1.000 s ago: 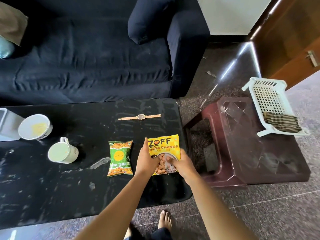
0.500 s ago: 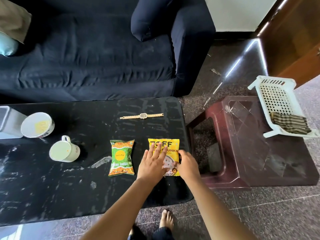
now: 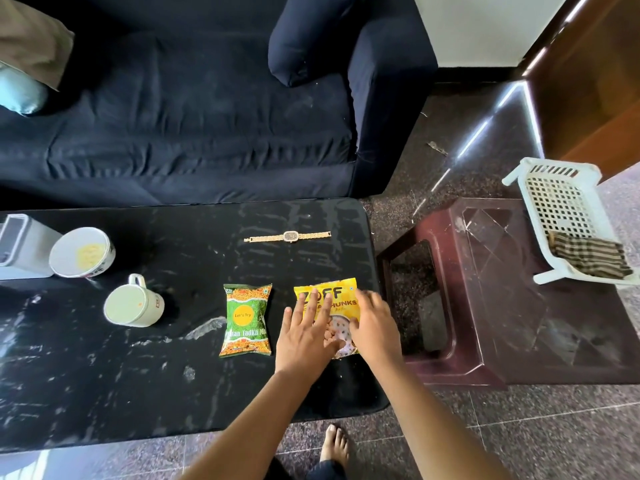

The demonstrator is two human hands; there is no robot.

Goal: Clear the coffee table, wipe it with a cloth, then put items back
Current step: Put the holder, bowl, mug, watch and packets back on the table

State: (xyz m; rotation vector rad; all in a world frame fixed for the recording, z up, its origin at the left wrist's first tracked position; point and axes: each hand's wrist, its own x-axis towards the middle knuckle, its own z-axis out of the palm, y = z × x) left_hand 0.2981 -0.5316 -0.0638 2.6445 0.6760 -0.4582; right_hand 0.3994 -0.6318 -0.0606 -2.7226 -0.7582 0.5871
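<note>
Navy fabric sofa [image 3: 173, 116] stands behind the black, glossy, streaked rectangular table [image 3: 138, 375], and a maroon plastic stool [image 3: 485, 306] just beside the table's right end bears a white lattice basket [image 3: 561, 202]. Near the table's front right corner lies the yellow soya-chunk packet [image 3: 346, 289], flat, its long axis running away from the person and its printed top towards the sofa. The left hand [image 3: 304, 337] presses it with straight, spread fingers [image 3: 313, 303], the right hand [image 3: 375, 327] rests loosely opened fingers on its right edge, and a green snack packet [image 3: 246, 320] lies just to its left.
</note>
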